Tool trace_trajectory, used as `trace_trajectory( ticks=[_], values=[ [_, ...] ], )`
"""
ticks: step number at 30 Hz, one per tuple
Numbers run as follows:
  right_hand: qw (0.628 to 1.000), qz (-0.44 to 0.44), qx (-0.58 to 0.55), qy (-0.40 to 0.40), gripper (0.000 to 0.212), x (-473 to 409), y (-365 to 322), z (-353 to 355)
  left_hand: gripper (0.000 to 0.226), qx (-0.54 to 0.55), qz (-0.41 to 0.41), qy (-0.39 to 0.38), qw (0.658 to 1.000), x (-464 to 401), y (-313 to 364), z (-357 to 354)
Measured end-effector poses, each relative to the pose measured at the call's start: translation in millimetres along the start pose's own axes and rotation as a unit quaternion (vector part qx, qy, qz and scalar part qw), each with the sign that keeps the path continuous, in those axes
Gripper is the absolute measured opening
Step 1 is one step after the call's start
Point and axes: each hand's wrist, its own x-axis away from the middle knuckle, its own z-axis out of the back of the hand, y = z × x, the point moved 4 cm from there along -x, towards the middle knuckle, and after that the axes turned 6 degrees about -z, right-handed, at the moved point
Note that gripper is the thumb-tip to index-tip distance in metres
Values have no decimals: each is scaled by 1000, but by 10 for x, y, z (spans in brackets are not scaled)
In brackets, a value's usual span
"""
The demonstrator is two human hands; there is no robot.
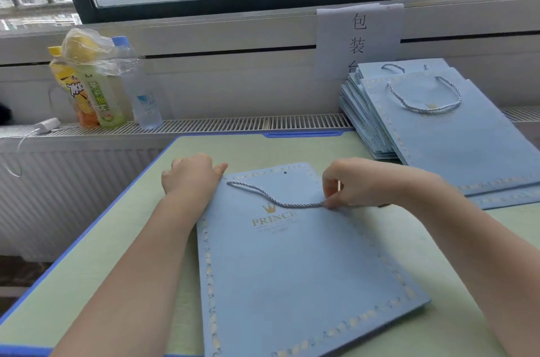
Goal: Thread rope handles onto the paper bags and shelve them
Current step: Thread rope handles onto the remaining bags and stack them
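1. the table (pixel 122 239), pale green with a blue rim, fills the lower part of the view and stands against a white radiator ledge (pixel 233 123) under a window.
2. a light blue paper bag (pixel 292 269) lies flat on the table between the person's forearms, gold "prince" lettering and a crown facing up, its top edge towards the window.
3. a stack of bags (pixel 438 137) of the same kind sits at the far right of the table, well apart from the flat bag; the top one has a rope loop lying on its face.
4. a paper sign (pixel 359 35) with printed characters hangs on the wall behind the stack.
5. three drink bottles (pixel 108 85) stand on the ledge at the left, crumpled clear plastic draped over their tops.
6. the left hand (pixel 191 175) rests at the bag's top left corner, fingers curled under; what they hold cannot be told.
7. the right hand (pixel 347 184) sits over the bag's upper right area, its fingers (pixel 331 202) grasping one end of the rope in a pinch.
8. the rope handle (pixel 274 200), grey-blue and twisted, runs across the bag's face from near the left thumb to the right fingers.
9. a small punched hole (pixel 285 172) shows near the bag's top edge, above the rope.
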Motion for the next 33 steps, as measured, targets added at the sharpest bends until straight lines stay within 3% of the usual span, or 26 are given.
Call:
trace_trajectory(
  ticks=[2, 4, 7, 8, 10, 11, 12, 14, 16, 18, 19, 20, 23, 26, 28, 31, 33],
  values=[
    [998, -17, 15, 56, 14, -36, 20, 54, 46, 14, 20, -6, 1000, -9, -55, -13],
    [985, -35, -40, 163, 14, -34, 68, 184, 46, 29, 36, -13, 999, -30, -111, -27],
    [911, -38, -124, 392, 9, 43, 186, 434, 51, 50, 58, -29, 997, -46, -147, -63],
    [891, -26, -154, 427, 8, 73, 195, 480, 52, 54, 66, -33, 996, -51, -153, -73],
    [871, 13, -276, 407, 11, 59, 194, 501, 52, 56, 81, -42, 994, -65, -165, -82],
    [843, 30, -388, 370, 13, 37, 208, 493, 50, 53, 89, -46, 994, -65, -172, -79],
    [792, 46, -519, 320, 16, 29, 215, 486, 48, 46, 97, -50, 993, -60, -175, -73],
    [643, 84, -725, 233, 17, 56, 214, 511, 44, 16, 102, -42, 994, -32, -149, -51],
    [542, 116, -807, 201, 13, 84, 226, 557, 41, -21, 73, 6, 997, 16, -44, -16],
    [498, 147, -835, 183, 15, 102, 203, 577, 35, -1, -9, 77, 997, 55, 138, -3],
    [496, 156, -836, 178, 16, 102, 179, 570, 30, 42, -60, 96, 993, 75, 236, -10],
    [511, 160, -825, 180, 17, 97, 154, 553, 27, 99, -103, 94, 985, 92, 317, -30],
    [621, 136, -744, 207, 18, 68, 87, 470, 24, 217, -158, 20, 963, 141, 474, -106],
    [665, 121, -723, 142, 21, 21, -21, 351, 25, 218, -151, -13, 964, 169, 506, -112],
    [735, 94, -664, 104, 20, -17, -101, 242, 24, 170, -143, -12, 975, 185, 498, -54],
    [899, 58, -401, 168, 26, -94, -154, 86, 23, 117, -142, -27, 983, 205, 500, 18],
    [947, 73, -212, 228, 26, -132, -204, 5, 27, 102, -144, -40, 983, 212, 538, 30]
  ],
)
